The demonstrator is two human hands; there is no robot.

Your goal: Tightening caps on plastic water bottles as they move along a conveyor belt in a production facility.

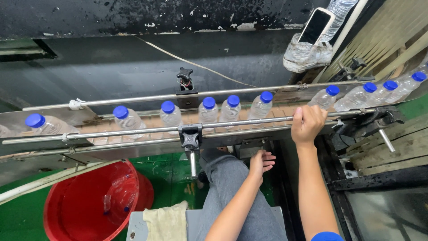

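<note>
A row of clear plastic bottles with blue caps (pixel 208 108) stands on a conveyor between two metal guide rails (pixel 133 132). My right hand (pixel 307 123) is closed around the near rail, beside a bottle (pixel 325 97) at the right. My left hand (pixel 261 163) rests with fingers apart on my knee, below the conveyor, holding nothing. Bottles at the far right (pixel 383 91) lean along the line.
A red bucket (pixel 67 209) holding a couple of bottles sits on the green floor at lower left. A folded cloth (pixel 167 221) lies on a grey seat. A phone (pixel 314 27) is propped in a cut bottle holder above the line. A black clamp knob (pixel 190 137) sticks out toward me.
</note>
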